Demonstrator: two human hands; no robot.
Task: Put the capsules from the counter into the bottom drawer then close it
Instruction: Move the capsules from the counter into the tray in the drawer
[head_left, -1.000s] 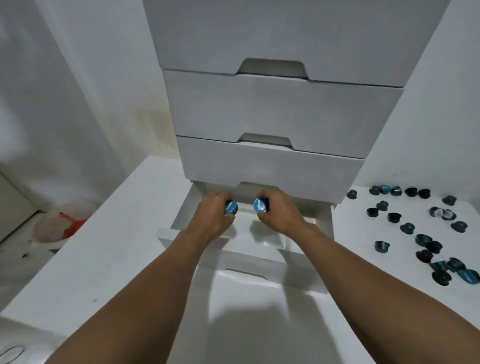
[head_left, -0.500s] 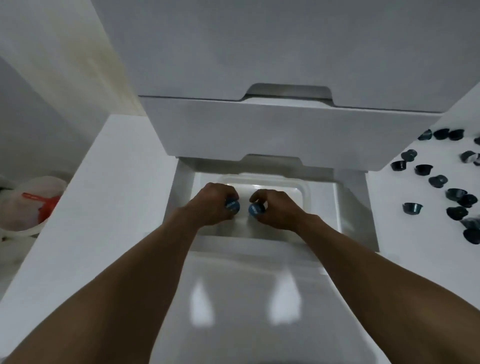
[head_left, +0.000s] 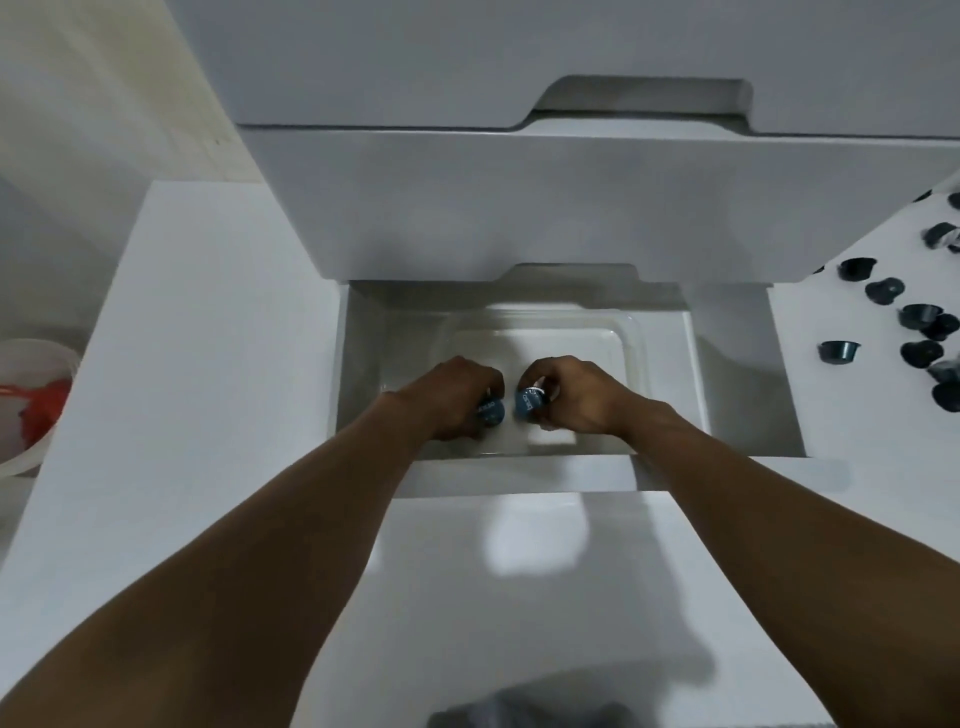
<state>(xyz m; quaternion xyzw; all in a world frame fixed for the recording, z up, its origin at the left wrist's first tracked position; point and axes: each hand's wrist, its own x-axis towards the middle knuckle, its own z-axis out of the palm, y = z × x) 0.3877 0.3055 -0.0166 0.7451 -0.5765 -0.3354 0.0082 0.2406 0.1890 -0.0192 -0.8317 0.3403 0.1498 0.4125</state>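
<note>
The white bottom drawer (head_left: 737, 374) stands pulled open below me, with a clear plastic tray (head_left: 540, 325) inside it. Both my hands reach down into that tray. My left hand (head_left: 457, 389) is closed on a blue capsule (head_left: 491, 413), and my right hand (head_left: 576, 395) is closed on another blue capsule (head_left: 527, 402). The two capsules sit side by side, low over the tray's floor. Several dark capsules (head_left: 836, 351) lie scattered on the white counter to the right of the drawer.
Two shut white drawers (head_left: 519, 208) overhang the open one from above. A white counter top (head_left: 197, 389) runs along the left. A white bowl with something red in it (head_left: 31, 405) sits lower at the far left edge.
My head has moved closer and tilted down over the drawer. Both hands have sunk lower into the clear tray, still holding their capsules.
</note>
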